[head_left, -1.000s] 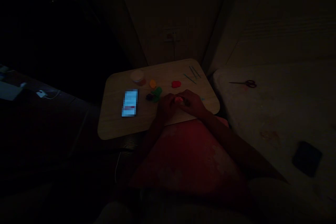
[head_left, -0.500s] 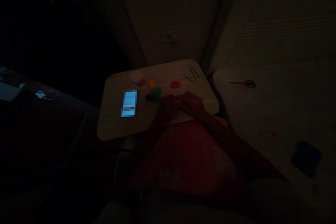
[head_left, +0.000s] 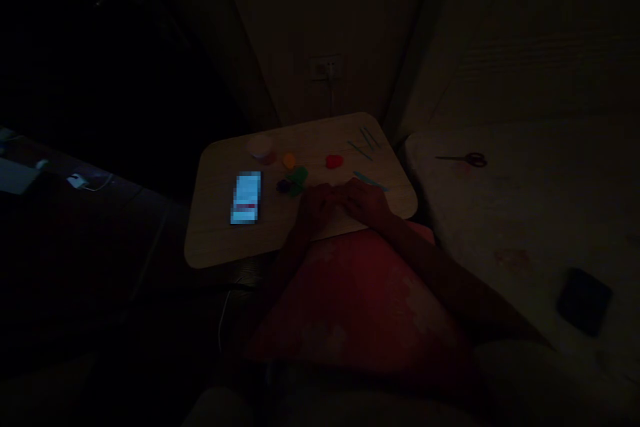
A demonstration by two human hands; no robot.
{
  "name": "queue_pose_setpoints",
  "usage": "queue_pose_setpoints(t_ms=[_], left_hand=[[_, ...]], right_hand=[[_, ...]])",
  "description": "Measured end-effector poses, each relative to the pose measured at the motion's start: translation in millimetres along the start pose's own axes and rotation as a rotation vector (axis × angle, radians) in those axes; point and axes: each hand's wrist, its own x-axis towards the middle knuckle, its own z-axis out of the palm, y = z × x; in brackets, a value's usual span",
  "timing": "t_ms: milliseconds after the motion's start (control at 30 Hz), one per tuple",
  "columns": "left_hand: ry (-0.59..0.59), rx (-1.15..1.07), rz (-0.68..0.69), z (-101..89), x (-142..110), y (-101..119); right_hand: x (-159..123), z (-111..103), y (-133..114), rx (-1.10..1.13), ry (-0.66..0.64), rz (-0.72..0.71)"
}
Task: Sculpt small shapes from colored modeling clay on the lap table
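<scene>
Left hand point(head_left: 318, 205) and right hand point(head_left: 369, 201) meet, backs up, above the bench point(head_left: 215, 237); fingers point(head_left: 351, 193) curled, grip cannot be determined. Tub point(head_left: 261, 146) stands beyond the phone point(head_left: 246, 197); contents indistinct.

One left hand point(head_left: 319, 205), one right hand point(head_left: 367, 201), four thin sticks point(head_left: 371, 181), one table point(head_left: 215, 240).
Three sticks are far right, one is nearer. There is one bright phone point(head_left: 246, 198) on the left, one tub point(head_left: 261, 147) far left, one orange lump point(head_left: 289, 160), one red lump point(head_left: 334, 161), one dark lump point(head_left: 283, 186) and one green clump point(head_left: 299, 177). Right of the table: one pair of scissors point(head_left: 475, 159).
</scene>
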Motion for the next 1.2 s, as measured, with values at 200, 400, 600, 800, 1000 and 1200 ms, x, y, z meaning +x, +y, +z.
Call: queue_pose_setpoints(t_ms=[200,400,600,800,1000,1200], left_hand=[[-0.085,-0.013,0.003,-0.6,3,3],[-0.097,0.075,0.016,3.5,2,-4],[-0.045,0.019,0.063,5.0,5,-1],[0.018,-0.014,0.013,4.1,7,1],[0.152,-0.056,-0.079,-0.2,3,-3],[0.185,-0.103,-0.149,2.1,4,-8]], right_hand=[[0,-3,-3,-0.098,-0.010,-0.032],[0,-3,-7,-0.126,-0.058,-0.003],[0,0,-10,-0.050,-0.019,0.044],[4,6,-7,0.073,0.117,0.177],[2,-4,9,0.057,0.472,0.388],[2,-1,10,0.104,0.192,0.135]])
